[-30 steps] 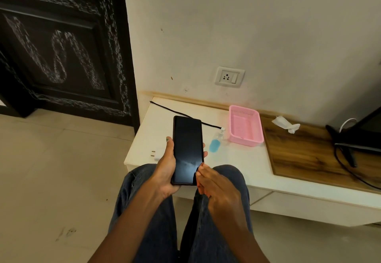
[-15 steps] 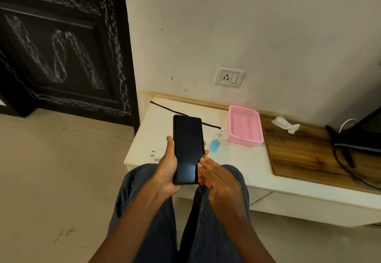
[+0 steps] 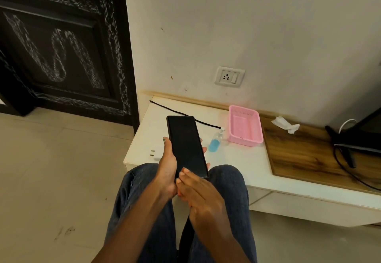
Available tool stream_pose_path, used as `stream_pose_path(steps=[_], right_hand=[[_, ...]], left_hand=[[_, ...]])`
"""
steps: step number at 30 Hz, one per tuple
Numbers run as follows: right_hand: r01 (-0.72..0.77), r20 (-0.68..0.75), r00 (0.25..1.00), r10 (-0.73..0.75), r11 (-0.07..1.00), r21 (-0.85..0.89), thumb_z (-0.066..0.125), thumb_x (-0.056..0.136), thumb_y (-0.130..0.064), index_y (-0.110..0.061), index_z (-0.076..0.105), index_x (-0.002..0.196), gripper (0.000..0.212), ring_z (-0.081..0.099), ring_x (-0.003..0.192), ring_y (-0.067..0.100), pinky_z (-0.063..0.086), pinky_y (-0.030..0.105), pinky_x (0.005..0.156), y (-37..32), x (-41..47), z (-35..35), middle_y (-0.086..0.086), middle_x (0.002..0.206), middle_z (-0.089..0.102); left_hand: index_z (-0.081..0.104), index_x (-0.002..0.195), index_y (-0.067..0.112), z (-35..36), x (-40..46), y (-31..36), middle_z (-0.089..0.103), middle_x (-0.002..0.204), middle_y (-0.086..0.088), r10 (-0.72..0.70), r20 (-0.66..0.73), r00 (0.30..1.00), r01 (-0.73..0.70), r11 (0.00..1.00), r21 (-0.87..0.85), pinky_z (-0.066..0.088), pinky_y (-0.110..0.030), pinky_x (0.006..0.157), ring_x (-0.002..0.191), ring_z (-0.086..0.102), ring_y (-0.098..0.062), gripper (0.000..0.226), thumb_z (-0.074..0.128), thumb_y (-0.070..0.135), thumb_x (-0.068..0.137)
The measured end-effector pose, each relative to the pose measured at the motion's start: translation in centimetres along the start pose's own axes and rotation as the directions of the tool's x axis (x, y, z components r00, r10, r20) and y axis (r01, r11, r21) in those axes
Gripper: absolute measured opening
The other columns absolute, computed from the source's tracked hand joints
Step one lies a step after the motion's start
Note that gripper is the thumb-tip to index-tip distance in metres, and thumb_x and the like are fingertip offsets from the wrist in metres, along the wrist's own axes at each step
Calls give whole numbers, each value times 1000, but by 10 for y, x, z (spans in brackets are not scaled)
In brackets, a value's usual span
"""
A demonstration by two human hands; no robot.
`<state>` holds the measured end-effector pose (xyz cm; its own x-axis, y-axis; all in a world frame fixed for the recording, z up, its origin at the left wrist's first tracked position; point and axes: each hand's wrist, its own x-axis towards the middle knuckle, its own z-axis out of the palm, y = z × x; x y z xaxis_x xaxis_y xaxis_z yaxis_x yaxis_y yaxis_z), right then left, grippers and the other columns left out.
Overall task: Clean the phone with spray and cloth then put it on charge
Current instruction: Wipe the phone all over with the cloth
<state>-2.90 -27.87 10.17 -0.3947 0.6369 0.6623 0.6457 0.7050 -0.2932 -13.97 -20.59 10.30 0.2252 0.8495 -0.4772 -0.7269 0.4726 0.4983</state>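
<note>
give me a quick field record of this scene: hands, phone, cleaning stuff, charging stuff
left hand: grips phone, screen up and dark
right hand: fingertips at the phone's lower end
spray bottle: lying on white table, blue liquid
cloth: crumpled on wood panel, by the wall
basket: pink, right of the bottle
cable: black, on the table, unplugged
charger plug: white, near table edge
socket: on wall, nothing plugged in

Glossy black glass on the phone (image 3: 186, 146); clear plastic spray bottle (image 3: 216, 141); perforated pink plastic basket (image 3: 245, 125); crumpled white cloth (image 3: 285, 125); smooth white table (image 3: 237, 159) beside matt wood-grain panel (image 3: 309, 155)
</note>
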Motion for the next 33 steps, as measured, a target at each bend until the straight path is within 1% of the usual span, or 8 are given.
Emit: stream_pose_path(steps=[4,10,16,19,22,27,30,33], right_hand=[[3,0,1000,-3,999,-40,57,86,-13,-5,72,100,22,66,103,16,51,25,92,11,4,-9,8,107,71],[-99,-55,994,99,995,7,31,100,-27,7,70,94,52,69,91,31,60,45,66,30,-2,-14,20,97,71],[-83,-42,996,84,996,31,57,87,-18,-1,73,93,24,69,95,19,57,32,81,2,3,-9,11,98,73],[-64,-52,996,68,995,71,44,95,-26,-1,74,91,39,69,94,17,56,29,84,-8,8,-6,11,97,73],[-76,-35,996,79,993,87,38,98,-28,0,74,92,46,70,93,18,55,30,84,-8,6,-6,11,97,73],[-278,70,960,271,954,110,50,90,-14,5,67,103,28,71,86,25,54,32,80,-5,2,-7,16,96,72],[-279,113,958,263,948,155,42,90,-17,-2,65,109,34,69,91,17,48,22,86,-4,14,-14,10,99,72],[-423,138,906,400,877,229,46,91,-8,-21,67,106,29,63,94,2,52,22,88,-1,33,-19,-6,101,69]], left_hand=[[76,97,17,1,0,0,71,110,-14,16,16,1000,-15,999,-45,50,-47,93,90,70,-27,82,21,76,83],[78,88,24,4,-1,1,74,103,-6,60,38,997,-58,997,-49,55,-45,82,92,71,-21,77,17,71,87],[76,97,19,2,1,-6,73,104,-9,19,-17,1000,-20,998,-56,51,-47,92,101,66,-26,78,24,75,84],[70,107,18,2,1,-8,72,107,-12,-9,-38,999,7,999,-52,44,-51,102,101,67,-28,77,26,75,83],[78,88,19,2,0,-8,74,101,-10,-5,-6,1000,4,997,-82,49,-52,94,88,72,-26,75,29,75,83],[74,100,15,6,-2,-11,72,106,-14,37,-25,999,-39,991,-127,55,-52,82,86,72,-27,69,36,70,85],[71,103,14,9,-7,-12,73,101,-15,39,-19,999,-41,992,-116,50,-50,93,89,70,-27,65,40,67,84],[72,103,11,11,-13,-17,69,105,-16,-13,40,999,19,988,-155,42,-47,104,106,61,-29,63,47,64,81]])
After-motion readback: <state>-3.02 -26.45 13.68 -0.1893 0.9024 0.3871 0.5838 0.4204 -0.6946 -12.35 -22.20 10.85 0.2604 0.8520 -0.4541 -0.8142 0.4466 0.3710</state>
